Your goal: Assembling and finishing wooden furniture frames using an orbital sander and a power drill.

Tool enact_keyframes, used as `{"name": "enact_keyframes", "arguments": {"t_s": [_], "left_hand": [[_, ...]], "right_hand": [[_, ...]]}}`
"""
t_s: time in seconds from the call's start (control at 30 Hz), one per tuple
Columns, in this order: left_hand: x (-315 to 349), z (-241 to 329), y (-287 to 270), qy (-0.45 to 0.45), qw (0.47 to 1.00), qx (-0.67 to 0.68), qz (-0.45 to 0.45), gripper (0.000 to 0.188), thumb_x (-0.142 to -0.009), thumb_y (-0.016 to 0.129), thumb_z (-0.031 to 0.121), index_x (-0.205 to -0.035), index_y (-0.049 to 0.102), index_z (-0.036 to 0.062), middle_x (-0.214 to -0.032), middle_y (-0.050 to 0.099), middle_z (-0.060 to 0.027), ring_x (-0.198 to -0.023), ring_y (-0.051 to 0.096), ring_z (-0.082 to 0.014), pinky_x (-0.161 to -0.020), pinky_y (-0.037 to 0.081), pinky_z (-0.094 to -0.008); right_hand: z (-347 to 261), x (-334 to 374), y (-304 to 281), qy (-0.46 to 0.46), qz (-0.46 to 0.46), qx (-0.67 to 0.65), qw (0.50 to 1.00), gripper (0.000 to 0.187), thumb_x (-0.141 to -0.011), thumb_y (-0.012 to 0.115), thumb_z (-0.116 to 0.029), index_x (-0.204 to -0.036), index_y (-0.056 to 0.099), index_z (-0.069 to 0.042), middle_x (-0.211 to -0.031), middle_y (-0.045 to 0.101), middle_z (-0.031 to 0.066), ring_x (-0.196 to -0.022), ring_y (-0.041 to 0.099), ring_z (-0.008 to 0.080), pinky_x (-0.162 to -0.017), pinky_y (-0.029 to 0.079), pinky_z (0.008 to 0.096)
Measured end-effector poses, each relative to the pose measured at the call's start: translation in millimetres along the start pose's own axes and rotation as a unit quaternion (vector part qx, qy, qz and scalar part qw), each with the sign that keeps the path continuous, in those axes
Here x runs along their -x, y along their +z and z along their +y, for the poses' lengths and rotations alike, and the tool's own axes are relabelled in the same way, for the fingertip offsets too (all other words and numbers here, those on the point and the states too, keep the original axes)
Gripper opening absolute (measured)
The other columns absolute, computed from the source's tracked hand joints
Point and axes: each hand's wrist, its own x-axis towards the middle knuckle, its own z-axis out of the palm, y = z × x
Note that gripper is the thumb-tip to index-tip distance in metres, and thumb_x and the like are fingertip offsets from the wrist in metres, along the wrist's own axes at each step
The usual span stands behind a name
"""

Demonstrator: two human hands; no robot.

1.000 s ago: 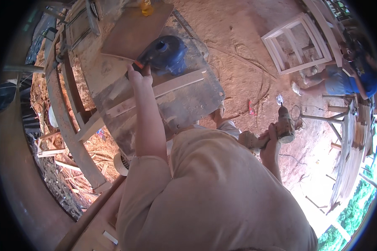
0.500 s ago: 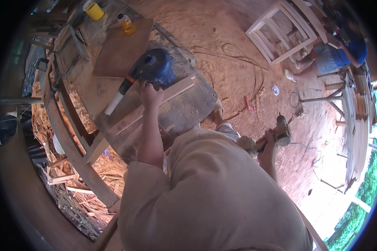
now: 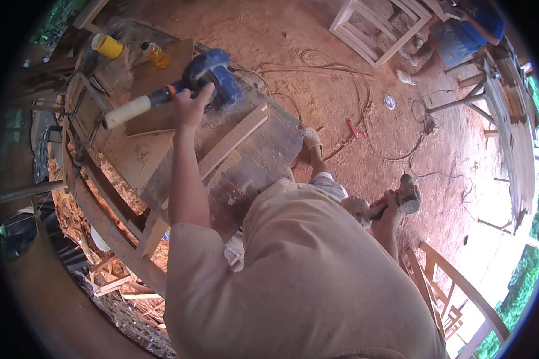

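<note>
Here, left hand [image 3: 190,110] gripping blue blower [image 3: 212,69], right hand [image 3: 388,214] clasping drill [image 3: 409,195], wooden strip [image 3: 233,141] across tabletop [image 3: 270,142], bottle [image 3: 158,57], yellow container [image 3: 110,46] beyond

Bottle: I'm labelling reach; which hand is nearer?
Left: the left hand, holding the blower, is slightly right of the bottle; the right hand, holding the drill, much farther right.

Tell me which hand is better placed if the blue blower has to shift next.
Left, most likely: the left hand grips the blue blower over the table, whereas the right hand is occupied with a drill, away to the table's right.
</note>
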Motion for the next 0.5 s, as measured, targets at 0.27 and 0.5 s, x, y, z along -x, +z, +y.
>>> {"name": "enact_keyframes", "arguments": {"t_s": [0.27, 0.5], "left_hand": [[-4.8, 69.3, -7.3, -0.248, 0.886, 0.371, -0.128, 0.024, -0.091, 0.072, 0.027, -0.101, 0.064, 0.0071, -0.07, 0.049, -0.0009, -0.057, 0.051, -0.0166, -0.074, 0.057, -0.0506], [37.4, 90.8, 43.1, -0.329, 0.776, 0.525, -0.122, 0.027, -0.094, 0.069, 0.029, -0.107, 0.063, 0.0069, -0.079, 0.057, -0.005, -0.061, 0.051, -0.0172, -0.061, 0.051, -0.0378]], "right_hand": [[14.6, 11.8, -9.1, 0.019, 0.048, -0.007, 0.999, 0.026, -0.091, 0.067, -0.01, -0.114, 0.059, -0.006, -0.072, 0.055, 0.0046, -0.061, 0.056, 0.0174, -0.056, 0.047, 0.0326], [18.4, 20.1, -10.8, -0.006, 0.057, 0.001, 0.998, 0.035, -0.09, 0.069, -0.01, -0.121, 0.056, -0.002, -0.078, 0.055, 0.0053, -0.062, 0.056, 0.0165, -0.057, 0.047, 0.0323]]}}
